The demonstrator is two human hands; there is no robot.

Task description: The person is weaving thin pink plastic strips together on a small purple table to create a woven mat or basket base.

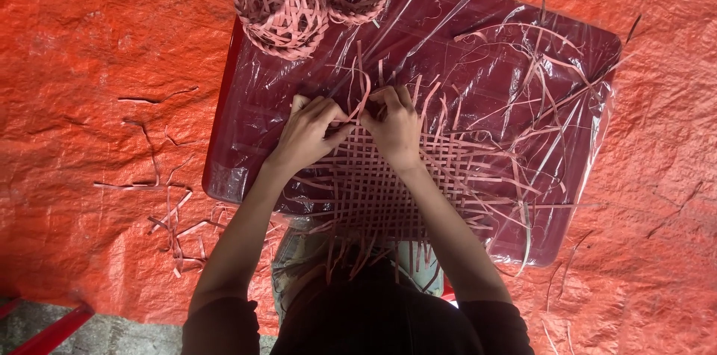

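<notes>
Left hand (pixel 308 133) and right hand (pixel 394 127) grip pinched on strips at the woven mat (pixel 373 183) edge.

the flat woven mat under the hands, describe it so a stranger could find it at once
On the dark red plastic-wrapped table, look at the near edge. The flat woven mat lies there under both hands, an open lattice of pink strips with loose ends; the two woven baskets at the far edge are rounded.

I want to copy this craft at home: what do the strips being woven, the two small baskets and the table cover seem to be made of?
The woven mat under the left hand and right hand looks like thin, flat bamboo or cane strips, matte and stiff, tinted pink. The two baskets show the same strips in open weave. The table cover seems clear plastic film: glossy, wrinkled, with white glare.
</notes>
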